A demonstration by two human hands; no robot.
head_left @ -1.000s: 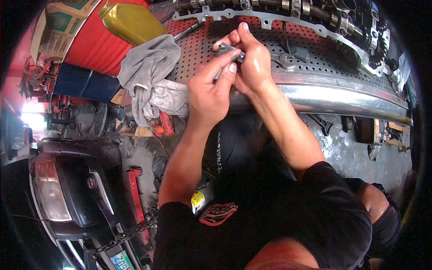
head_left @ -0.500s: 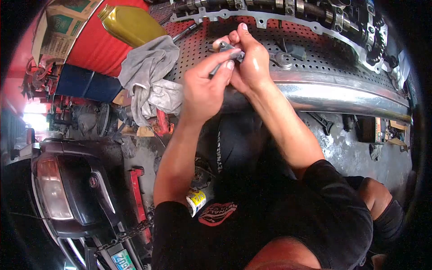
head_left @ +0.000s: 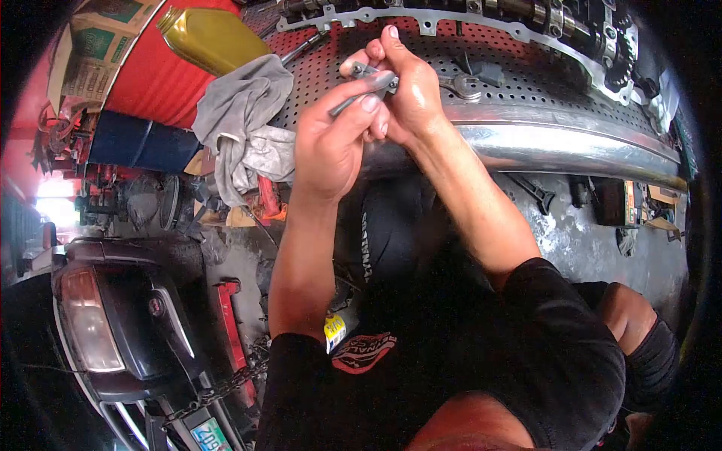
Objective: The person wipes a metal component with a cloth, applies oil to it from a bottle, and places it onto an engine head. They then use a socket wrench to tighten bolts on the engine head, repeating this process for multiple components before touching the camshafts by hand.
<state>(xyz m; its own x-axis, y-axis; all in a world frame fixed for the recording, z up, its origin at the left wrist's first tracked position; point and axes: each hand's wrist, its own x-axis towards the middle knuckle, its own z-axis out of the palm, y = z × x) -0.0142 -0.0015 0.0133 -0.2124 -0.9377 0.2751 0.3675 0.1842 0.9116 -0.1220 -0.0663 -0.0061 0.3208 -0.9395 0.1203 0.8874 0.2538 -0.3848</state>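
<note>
My right hand (head_left: 414, 86) is closed around a small grey metal part with bolt holes, which looks like a camshaft bearing cap (head_left: 361, 71). Its thumb sticks up and the fingers curl under the part. From the left, my left hand (head_left: 331, 143) pinches a thin grey metal strip (head_left: 338, 107) between thumb and forefinger, against the cap. Fingers hide much of both pieces, so the strip's exact kind does not show. Both hands are above the near edge of a perforated metal bench (head_left: 526, 101). Behind them lies a cylinder head (head_left: 519, 31) with camshafts.
Grey rags (head_left: 244, 105) hang over the bench's left edge, near a gold oil jug (head_left: 210, 41) and a ratchet (head_left: 304, 46). A wrench (head_left: 462, 88) lies right of my hands. A dark car (head_left: 143, 316) stands at lower left; another person's arm (head_left: 624, 316) shows at right.
The whole view has shifted slightly. My left hand has turned a little, and more of the thin strip and the cap now shows between my fingers. Both hands keep their hold.
</note>
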